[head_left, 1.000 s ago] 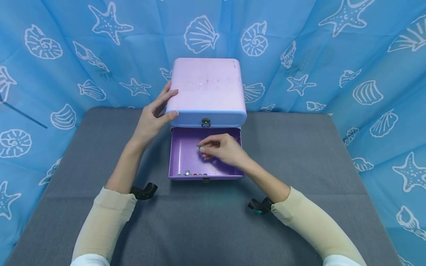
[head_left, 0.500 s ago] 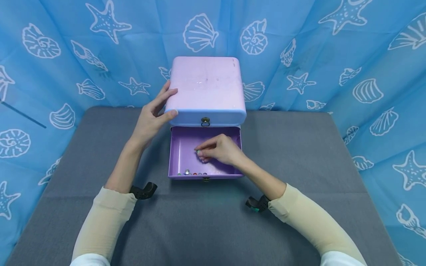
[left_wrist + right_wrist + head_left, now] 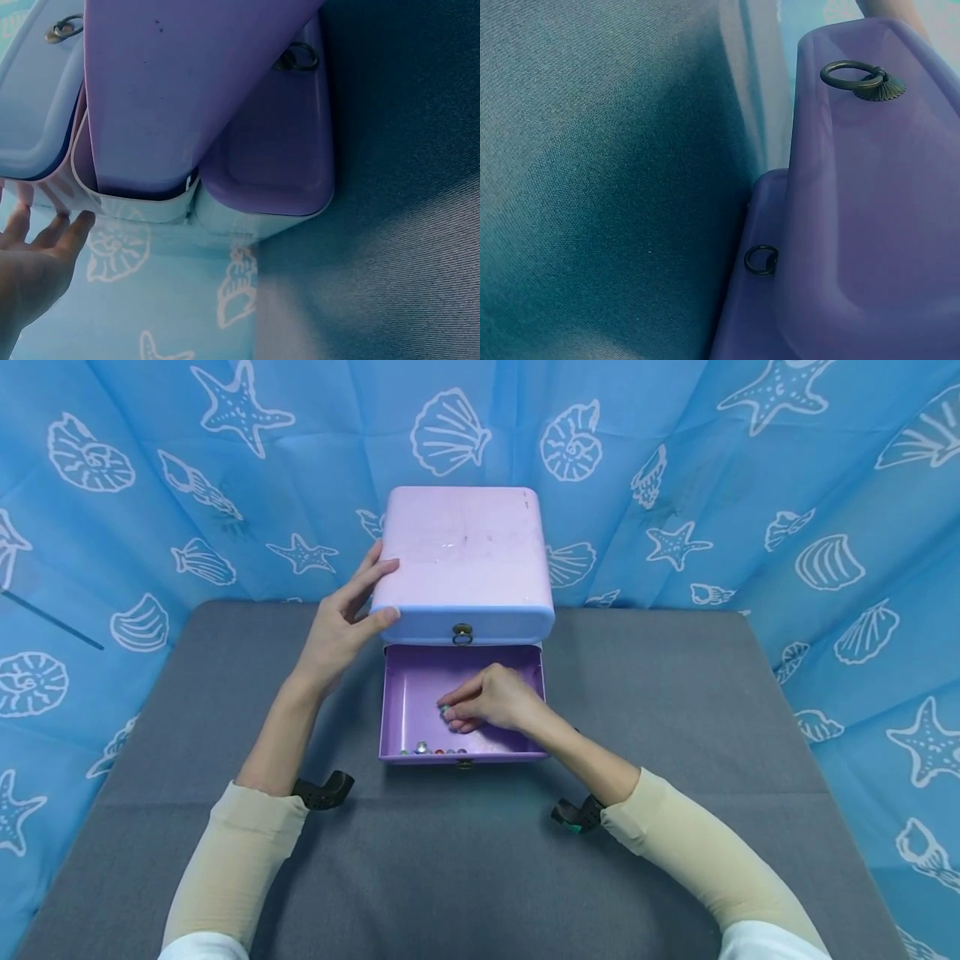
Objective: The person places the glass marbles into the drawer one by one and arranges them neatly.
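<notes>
A small chest of drawers (image 3: 465, 547) has a pink top and a blue upper drawer front (image 3: 420, 625). Below it, a purple drawer (image 3: 416, 693) is pulled out. The left hand (image 3: 337, 627) rests against the chest's left side, thumb at the front corner; in the left wrist view, its fingers (image 3: 71, 236) touch the side wall. Inside the purple drawer, the right hand (image 3: 502, 697) pinches a small green bead (image 3: 445, 709) between thumb and fingertips, low over the drawer floor. Several small shiny beads (image 3: 422, 748) lie along the drawer's front wall. The right wrist view does not show the right hand.
A grey cloth-covered table (image 3: 465, 860) carries the chest near its back edge. Behind and at both sides hangs a blue curtain (image 3: 315, 468) with white shells and starfish. Another purple drawer front (image 3: 277, 142) with a ring pull (image 3: 300, 58) sits below the pulled-out drawer.
The right hand has moved slightly left and down toward the drawer floor with the green bead in its fingertips. The left hand stays against the chest.
</notes>
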The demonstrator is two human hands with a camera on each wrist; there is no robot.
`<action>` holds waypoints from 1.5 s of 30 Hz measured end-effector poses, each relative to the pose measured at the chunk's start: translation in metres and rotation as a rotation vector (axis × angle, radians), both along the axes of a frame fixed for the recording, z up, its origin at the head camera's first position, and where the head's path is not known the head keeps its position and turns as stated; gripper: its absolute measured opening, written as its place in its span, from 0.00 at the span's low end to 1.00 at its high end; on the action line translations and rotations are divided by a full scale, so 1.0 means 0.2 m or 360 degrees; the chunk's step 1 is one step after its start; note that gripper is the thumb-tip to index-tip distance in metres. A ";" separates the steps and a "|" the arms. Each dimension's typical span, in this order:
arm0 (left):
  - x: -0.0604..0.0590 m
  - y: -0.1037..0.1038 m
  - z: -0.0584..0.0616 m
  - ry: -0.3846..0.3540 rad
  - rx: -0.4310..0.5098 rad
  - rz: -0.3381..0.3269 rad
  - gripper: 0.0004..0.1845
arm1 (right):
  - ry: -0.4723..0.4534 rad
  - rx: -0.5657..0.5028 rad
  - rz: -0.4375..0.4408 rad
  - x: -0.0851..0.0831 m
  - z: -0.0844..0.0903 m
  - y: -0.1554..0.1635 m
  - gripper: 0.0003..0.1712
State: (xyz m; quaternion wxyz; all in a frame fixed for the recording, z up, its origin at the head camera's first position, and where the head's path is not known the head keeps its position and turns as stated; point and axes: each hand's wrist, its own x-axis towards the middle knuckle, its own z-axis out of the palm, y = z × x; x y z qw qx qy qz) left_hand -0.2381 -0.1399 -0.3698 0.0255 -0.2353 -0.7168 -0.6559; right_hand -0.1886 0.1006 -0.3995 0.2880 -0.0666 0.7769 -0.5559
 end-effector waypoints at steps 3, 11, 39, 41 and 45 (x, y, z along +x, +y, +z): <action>0.00 0.00 0.00 0.0004 -0.0002 -0.0002 0.33 | -0.0011 0.0020 0.0008 0.00 0.00 0.00 0.11; 0.00 0.00 0.00 0.0006 -0.0005 0.0001 0.32 | -0.0031 0.0039 -0.0007 0.00 -0.01 0.00 0.11; 0.00 0.00 -0.01 -0.0023 0.0053 -0.0010 0.33 | 0.0062 -0.0239 0.0020 0.02 0.02 0.03 0.11; 0.00 0.00 -0.01 -0.0023 0.0053 -0.0010 0.33 | 0.0082 -0.0290 0.0015 0.03 0.03 0.04 0.11; 0.00 0.00 -0.01 -0.0025 0.0057 -0.0009 0.33 | 0.0150 -0.0339 -0.0007 0.04 0.06 0.07 0.13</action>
